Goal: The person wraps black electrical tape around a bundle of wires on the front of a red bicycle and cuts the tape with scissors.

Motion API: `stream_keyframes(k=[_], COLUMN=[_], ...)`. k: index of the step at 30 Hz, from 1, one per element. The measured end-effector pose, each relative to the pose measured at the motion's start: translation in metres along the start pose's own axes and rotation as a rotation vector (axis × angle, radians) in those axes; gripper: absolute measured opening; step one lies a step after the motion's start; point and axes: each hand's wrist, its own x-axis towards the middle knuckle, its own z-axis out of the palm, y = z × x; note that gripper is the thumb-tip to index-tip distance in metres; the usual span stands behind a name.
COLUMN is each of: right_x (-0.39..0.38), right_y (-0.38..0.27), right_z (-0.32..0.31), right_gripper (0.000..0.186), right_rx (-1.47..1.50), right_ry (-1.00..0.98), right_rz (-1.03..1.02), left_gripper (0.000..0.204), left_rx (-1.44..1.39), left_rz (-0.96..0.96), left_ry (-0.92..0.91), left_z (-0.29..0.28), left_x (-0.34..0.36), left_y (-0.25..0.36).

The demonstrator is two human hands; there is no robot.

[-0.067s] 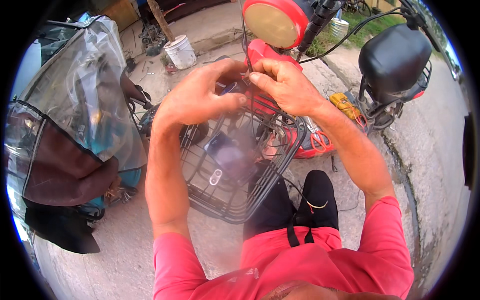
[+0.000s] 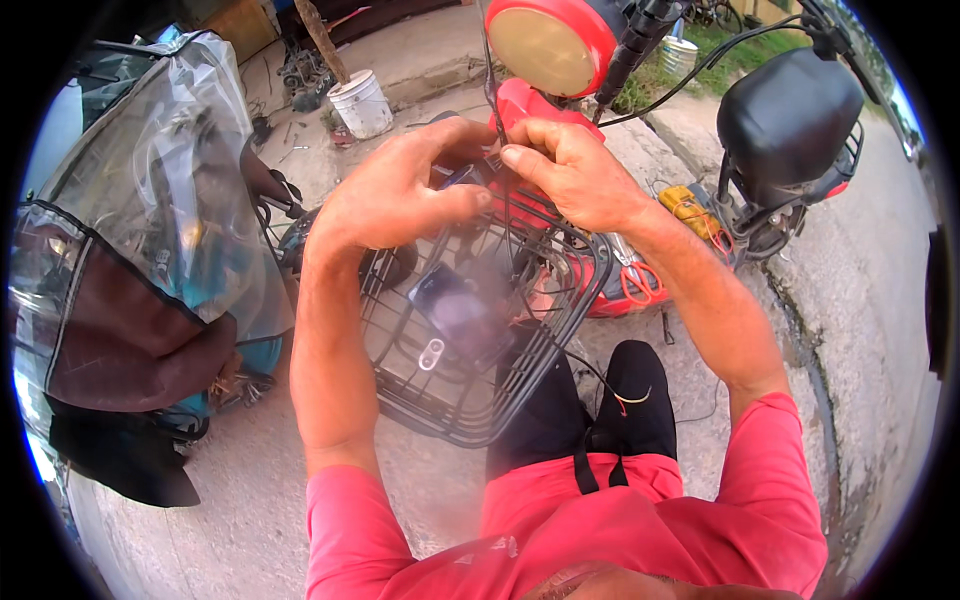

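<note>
My left hand (image 2: 420, 190) is raised over the black wire basket (image 2: 380, 320), its fingers curled up at a dark cable (image 2: 491, 70), its thumb lower; what its fingertips hold is partly hidden. My right hand (image 2: 575, 175) pinches that cable between thumb and index finger, close beside my left fingers. The cable runs down past the hands into the basket, where a dark phone (image 2: 455, 320) and a small pale oval object (image 2: 432, 354) lie. Just beyond stands a red scooter front (image 2: 520, 98) with a round red-rimmed lamp (image 2: 548, 40).
A plastic-covered vehicle (image 2: 150, 250) fills the left. A black box (image 2: 790, 115) is at upper right. A yellow meter (image 2: 685, 208) and orange-handled scissors (image 2: 640, 280) lie on red bodywork. A white bucket (image 2: 360, 105) stands behind. Loose wire ends (image 2: 630, 400) hang over my knee.
My right thumb and the pinched cable have shifted very slightly, with more of the cable showing below the fingers. The rest looks the same.
</note>
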Motion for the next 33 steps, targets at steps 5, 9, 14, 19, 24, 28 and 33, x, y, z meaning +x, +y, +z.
stream_keyframes(k=[5, 9, 14, 19, 24, 28, 33], right_x=[-0.005, -0.004, -0.003, -0.003, 0.000, 0.003, 0.002], right_y=[-0.005, 0.002, 0.007, 0.006, 0.008, 0.016, 0.024], right_z=[-0.003, -0.013, -0.011, -0.008, -0.005, -0.005, -0.005], right_gripper=[0.027, 0.025, 0.024, 0.022, 0.024, 0.025, 0.027], right_rx=[0.169, 0.182, 0.240, 0.214, 0.144, 0.266, 0.343], right_ry=[-0.041, -0.106, -0.086, -0.044, -0.027, -0.071, -0.118], right_rz=[0.021, 0.010, 0.015, 0.000, 0.010, 0.023, 0.002], left_gripper=[0.072, 0.076, 0.076, 0.074, 0.071, 0.069, 0.069], left_rx=[-0.024, -0.017, 0.039, 0.105, 0.151, 0.093, 0.044], left_rz=[0.010, 0.020, -0.028, -0.052, -0.045, -0.022, -0.042], left_ry=[-0.005, -0.007, -0.009, -0.060, -0.055, -0.050, -0.062], left_z=[0.000, -0.007, 0.002, 0.001, 0.000, -0.001, -0.002], left_x=[-0.001, -0.007, -0.001, 0.002, 0.002, 0.002, 0.002], left_y=[0.003, 0.004, 0.001, 0.002, 0.006, -0.002, -0.004])
